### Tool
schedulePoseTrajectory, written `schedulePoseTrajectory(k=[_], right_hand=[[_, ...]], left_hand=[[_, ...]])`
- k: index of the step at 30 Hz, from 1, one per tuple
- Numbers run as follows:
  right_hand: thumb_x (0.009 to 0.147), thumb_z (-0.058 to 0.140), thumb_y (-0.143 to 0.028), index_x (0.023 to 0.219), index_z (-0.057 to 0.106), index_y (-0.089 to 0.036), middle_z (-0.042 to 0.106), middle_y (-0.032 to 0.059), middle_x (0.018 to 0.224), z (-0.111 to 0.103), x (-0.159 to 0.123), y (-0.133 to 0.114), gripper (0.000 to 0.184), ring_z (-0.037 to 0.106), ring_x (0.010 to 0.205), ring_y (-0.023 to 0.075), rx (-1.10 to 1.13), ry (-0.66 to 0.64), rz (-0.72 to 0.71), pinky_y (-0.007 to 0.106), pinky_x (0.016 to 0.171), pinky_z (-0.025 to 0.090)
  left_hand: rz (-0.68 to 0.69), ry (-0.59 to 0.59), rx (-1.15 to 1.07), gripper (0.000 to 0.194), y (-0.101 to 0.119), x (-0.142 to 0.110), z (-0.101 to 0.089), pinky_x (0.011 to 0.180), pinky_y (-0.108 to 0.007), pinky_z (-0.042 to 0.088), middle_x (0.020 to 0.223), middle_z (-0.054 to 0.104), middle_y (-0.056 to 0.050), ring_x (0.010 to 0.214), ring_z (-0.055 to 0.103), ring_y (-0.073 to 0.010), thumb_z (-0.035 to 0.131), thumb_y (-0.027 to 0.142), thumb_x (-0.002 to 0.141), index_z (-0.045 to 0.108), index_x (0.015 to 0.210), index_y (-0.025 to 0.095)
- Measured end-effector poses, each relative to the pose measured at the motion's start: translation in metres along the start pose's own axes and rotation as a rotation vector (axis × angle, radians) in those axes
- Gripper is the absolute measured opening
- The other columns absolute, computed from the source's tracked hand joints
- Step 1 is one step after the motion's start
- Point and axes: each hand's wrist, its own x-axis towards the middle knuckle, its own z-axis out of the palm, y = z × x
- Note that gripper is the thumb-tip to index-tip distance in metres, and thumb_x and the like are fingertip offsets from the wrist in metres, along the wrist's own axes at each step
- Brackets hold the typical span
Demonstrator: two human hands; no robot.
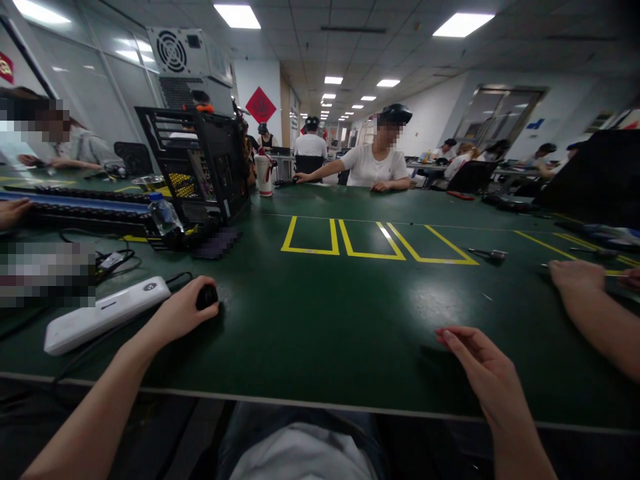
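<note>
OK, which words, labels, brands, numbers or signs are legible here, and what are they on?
None can be read with certainty.
Red diamond sign on the pillar: marking too dark and blurred.
Red sign at the left edge: cut off, unreadable.
White cup: print too small.
Black rounded object in the left hand: no lettering visible.

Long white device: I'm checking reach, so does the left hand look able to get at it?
Probably yes: the left hand is right beside the long white device, nothing standing between them, but its fingers are around a small black object.
</note>
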Motion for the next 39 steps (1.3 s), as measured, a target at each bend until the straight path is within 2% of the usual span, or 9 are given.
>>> schedulePoseTrajectory(k=[6,10,13,16,20,23,29,35,39], right_hand=[[0.066,0.058,-0.046,0.085,0.058,-0.018,0.064,0.0058,0.085,0.002,0.008,0.003,0.034,0.061,0.081,0.0202,-0.134,-0.101,-0.060,0.032,0.074,0.048],[0.069,0.057,-0.040,0.084,0.059,-0.020,0.065,0.0046,0.081,0.020,0.011,-0.023,0.025,0.061,0.075,0.0191,-0.233,-0.226,-0.160,0.032,0.068,0.048],[0.072,0.055,-0.036,0.087,0.061,-0.023,0.065,0.0026,0.082,0.055,0.026,-0.050,0.020,0.061,0.074,0.0179,-0.244,-0.412,-0.246,0.031,0.066,0.048],[0.070,0.058,-0.034,0.090,0.061,-0.024,0.063,0.0027,0.089,0.108,0.064,-0.064,0.023,0.059,0.079,0.0177,-0.149,-0.549,-0.296,0.033,0.071,0.046],[0.064,0.064,-0.034,0.081,0.063,-0.018,0.062,0.0037,0.081,0.181,0.123,-0.063,0.023,0.056,0.079,0.0184,0.136,-0.479,-0.127,0.035,0.077,0.042],[0.070,0.057,-0.035,0.081,0.060,-0.017,0.062,0.0037,0.080,0.211,0.141,-0.061,0.021,0.056,0.079,0.0170,0.231,-0.495,-0.067,0.033,0.075,0.044],[0.069,0.061,-0.025,0.091,0.055,-0.019,0.059,0.0057,0.099,0.191,0.112,-0.057,0.024,0.057,0.092,0.0172,0.465,-0.640,0.092,0.033,0.079,0.046],[0.068,0.061,-0.025,0.095,0.054,-0.021,0.058,0.0033,0.102,0.175,0.088,-0.050,0.028,0.055,0.096,0.0171,0.394,-0.652,-0.189,0.036,0.087,0.042],[0.065,0.063,-0.022,0.095,0.052,-0.022,0.056,0.0019,0.103,0.177,0.088,-0.047,0.032,0.056,0.092,0.0163,0.407,-0.654,-0.226,0.033,0.083,0.044]], left_hand=[[0.137,-0.026,-0.052,0.041,0.050,0.068,0.024,0.075,-0.032,0.043,0.102,0.052,-0.003,0.087,0.055,-0.0206,0.053,0.039,0.066,0.044,0.103,0.024],[0.197,-0.040,-0.158,0.042,0.096,0.112,0.048,0.072,-0.031,0.045,0.104,0.053,-0.006,0.088,0.055,-0.0211,0.057,0.037,0.066,0.044,0.103,0.022],[0.255,-0.030,-0.219,0.041,0.126,0.137,0.064,0.071,-0.032,0.045,0.104,0.053,-0.006,0.088,0.055,-0.0216,0.058,0.034,0.068,0.043,0.104,0.022],[0.311,-0.024,-0.230,0.040,0.152,0.155,0.077,0.070,-0.033,0.045,0.105,0.053,-0.006,0.089,0.055,-0.0223,0.059,0.033,0.068,0.043,0.103,0.023],[0.377,0.003,-0.231,0.040,0.176,0.168,0.087,0.071,-0.033,0.045,0.105,0.052,-0.005,0.090,0.054,-0.0219,0.060,0.032,0.068,0.043,0.103,0.023],[0.410,0.020,-0.221,0.043,0.183,0.165,0.090,0.068,-0.034,0.046,0.108,0.050,-0.004,0.087,0.055,-0.0221,0.060,0.032,0.067,0.041,0.105,0.025],[0.568,0.108,-0.261,0.059,0.178,0.132,0.092,0.078,-0.039,0.045,0.116,0.046,-0.008,0.099,0.051,-0.0252,0.057,0.033,0.071,0.026,0.121,0.023],[0.712,0.132,-0.363,0.063,0.174,0.110,0.088,0.087,-0.044,0.040,0.119,0.042,-0.009,0.109,0.044,-0.0260,0.061,0.035,0.069,0.026,0.120,0.023],[0.719,0.135,-0.360,0.062,0.173,0.110,0.088,0.088,-0.044,0.040,0.117,0.042,-0.010,0.107,0.045,-0.0259,0.062,0.034,0.069,0.027,0.118,0.021]])
